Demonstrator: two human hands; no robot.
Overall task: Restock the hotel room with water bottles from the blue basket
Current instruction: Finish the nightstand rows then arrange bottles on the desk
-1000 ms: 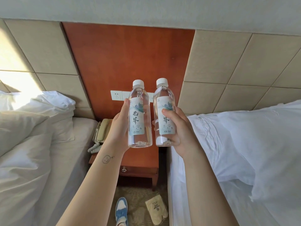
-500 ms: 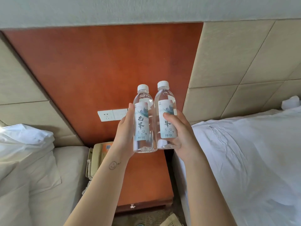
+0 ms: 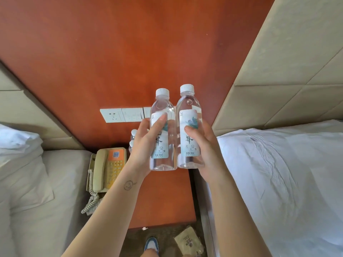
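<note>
My left hand grips one water bottle, my right hand another bottle, upright, side by side above the worktop.

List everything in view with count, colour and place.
left bottle: one, clear, in the left hand
right bottle: one, clear, in the right hand
spare bottles: two caps seen, white, behind the left hand
left bed, right bed: two, white, flanking the nightstand
nightstand: one, reddish wood, between the beds
phone: one, beige and orange, on the nightstand
socket strip: one, white, on the wall
shoe: one, blue and white, on floor
packet: one, tan, beside the shoe
left hand: grips the left bottle
right hand: grips the right bottle
</note>
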